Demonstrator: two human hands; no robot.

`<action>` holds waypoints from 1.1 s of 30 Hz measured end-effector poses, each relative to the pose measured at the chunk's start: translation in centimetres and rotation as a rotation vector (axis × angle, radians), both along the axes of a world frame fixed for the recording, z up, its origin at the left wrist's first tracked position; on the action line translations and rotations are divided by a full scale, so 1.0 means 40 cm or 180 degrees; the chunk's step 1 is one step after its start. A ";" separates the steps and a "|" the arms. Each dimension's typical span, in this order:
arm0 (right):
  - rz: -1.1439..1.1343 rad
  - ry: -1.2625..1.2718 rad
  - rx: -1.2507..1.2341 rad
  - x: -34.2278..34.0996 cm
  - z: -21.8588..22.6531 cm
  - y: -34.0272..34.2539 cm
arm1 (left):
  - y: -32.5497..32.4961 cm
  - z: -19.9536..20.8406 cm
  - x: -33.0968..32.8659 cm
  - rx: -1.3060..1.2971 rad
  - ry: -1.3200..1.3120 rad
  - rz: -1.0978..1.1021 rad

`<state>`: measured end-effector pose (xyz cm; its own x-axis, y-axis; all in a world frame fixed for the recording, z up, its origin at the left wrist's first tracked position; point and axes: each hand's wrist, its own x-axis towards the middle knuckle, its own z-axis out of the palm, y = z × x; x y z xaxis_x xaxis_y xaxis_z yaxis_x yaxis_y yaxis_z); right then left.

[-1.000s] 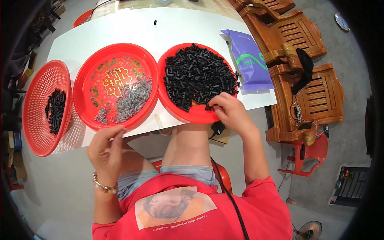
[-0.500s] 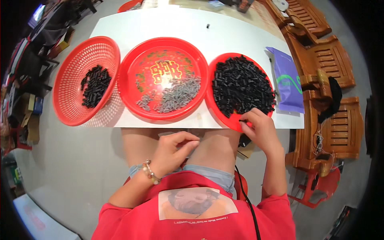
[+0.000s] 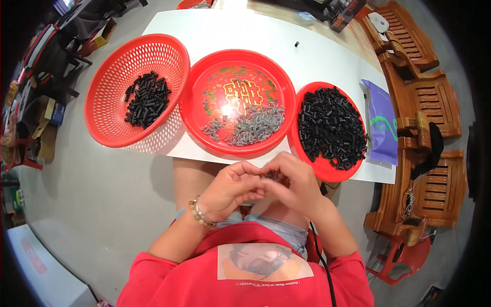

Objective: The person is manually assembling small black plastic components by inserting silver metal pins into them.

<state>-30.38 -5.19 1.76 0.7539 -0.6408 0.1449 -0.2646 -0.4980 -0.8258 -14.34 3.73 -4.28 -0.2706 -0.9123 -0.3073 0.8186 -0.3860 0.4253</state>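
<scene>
In front of my lap both hands meet, fingertips touching, just off the table's near edge. My right hand (image 3: pixel 291 181) is closed in a pinch around a small black plastic piece (image 3: pixel 271 175), mostly hidden by the fingers. My left hand (image 3: pixel 232 188) is pinched too, its fingertips against that piece; what it holds is too small to make out. Short black tube-like pieces (image 3: pixel 332 128) heap on the red plate (image 3: pixel 323 174) at right. Small silvery metal pieces (image 3: pixel 258 125) lie on the near side of the round red tray (image 3: pixel 204 77) in the middle.
At left a red mesh basket (image 3: pixel 105 110) leans tilted, with black pieces (image 3: pixel 148 102) inside. A purple packet (image 3: pixel 381 123) lies at the right of the white table (image 3: pixel 245 33). One black piece (image 3: pixel 296 44) sits alone at the back. Wooden chairs (image 3: pixel 434 110) stand to the right.
My right hand has left the right plate with a black piece and come to my left hand in front of my lap. The view has shifted, so the table's things appear further right.
</scene>
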 end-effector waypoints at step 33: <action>-0.0204 -0.0366 -0.0751 0.125 -0.017 0.037 | 0.021 0.028 0.057 0.0252 0.0250 0.1451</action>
